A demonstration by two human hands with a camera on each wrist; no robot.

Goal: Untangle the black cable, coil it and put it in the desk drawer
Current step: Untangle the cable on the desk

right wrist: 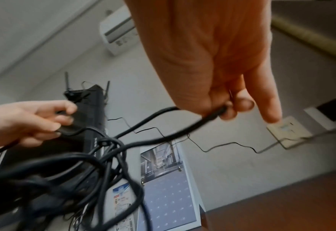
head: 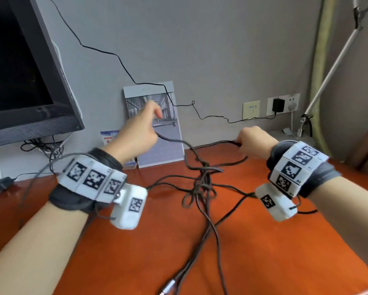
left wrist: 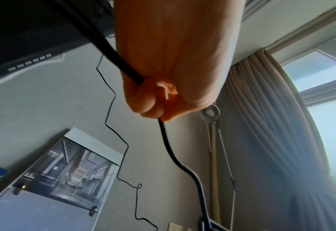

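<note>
The black cable [head: 202,179] hangs in a knotted tangle between my two raised hands over the red-brown desk [head: 253,252]. My left hand [head: 140,128] grips one strand above the desk's back edge; the left wrist view shows the cable [left wrist: 167,140] leaving the curled fingers [left wrist: 145,100]. My right hand [head: 253,139] pinches another strand [right wrist: 163,123] between thumb and fingers, index finger [right wrist: 266,100] held straight. Loose strands trail down to a metal plug [head: 168,288] at the near edge. The drawer is not in view.
A dark monitor [head: 25,71] stands at the left with more wires under it. A calendar [head: 157,128] leans on the wall behind the hands. A thin black wire [head: 212,117] runs along the wall to an adapter in the socket [head: 283,104]. A lamp arm [head: 332,67] rises at right.
</note>
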